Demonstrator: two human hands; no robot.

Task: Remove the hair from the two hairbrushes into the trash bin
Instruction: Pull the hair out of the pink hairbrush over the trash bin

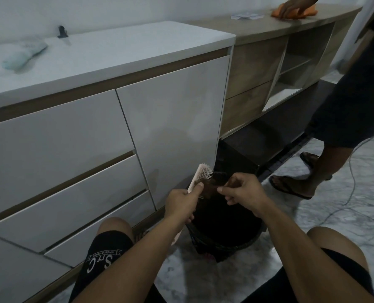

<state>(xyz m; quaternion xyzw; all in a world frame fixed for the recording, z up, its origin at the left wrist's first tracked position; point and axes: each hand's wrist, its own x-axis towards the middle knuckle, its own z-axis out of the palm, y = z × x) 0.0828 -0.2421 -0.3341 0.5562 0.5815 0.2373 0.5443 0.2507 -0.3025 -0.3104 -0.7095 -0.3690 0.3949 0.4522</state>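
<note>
I am crouched over a black trash bin (245, 242) on the floor between my knees. My left hand (181, 202) grips a pale pink hairbrush (200, 174) by its handle, bristles turned to the right, above the bin. A clump of brown hair (214, 186) clings to the bristles. My right hand (242, 191) pinches that hair just right of the brush. A second hairbrush (22, 55), light blue-green, lies on the white countertop (116, 53) at the far left.
White drawers and a cabinet door (173, 127) stand directly ahead. A small black object (62, 32) sits on the counter. At the right, another person's legs (325, 158) stand on the marble floor, their hand wiping the wooden shelf with an orange cloth (295, 12). A cable (354, 182) trails across the floor.
</note>
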